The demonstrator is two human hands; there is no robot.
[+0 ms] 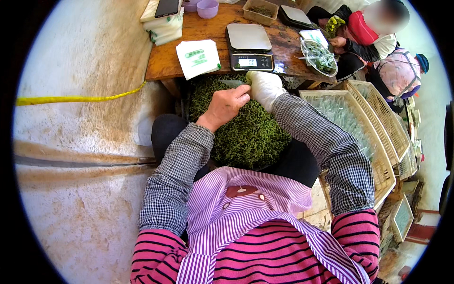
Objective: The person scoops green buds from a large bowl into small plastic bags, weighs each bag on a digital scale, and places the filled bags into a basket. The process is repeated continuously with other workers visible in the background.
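My bare left hand (226, 105) is closed, with thumb and fingertips pinched together. It meets my right hand (266, 89), in a white glove, whose fingers are also curled closed. What they grip between them is too small to make out; a bit of pale, shiny film (231, 83) shows just behind the left fingers. Below both hands spreads a big heap of small green bead-like pieces (250, 137), between my knees and the table. Just beyond the hands, a digital scale (248, 39) with a bare metal plate stands at the table's near edge.
Flat printed bags (198, 57) lie left of the scale on the wooden table (165, 52). Farther back are a phone (167, 7), purple bowls (207, 8) and a tan tub (260, 13). A basket (319, 57) and crates of clear packs (350, 113) stand right, near other people.
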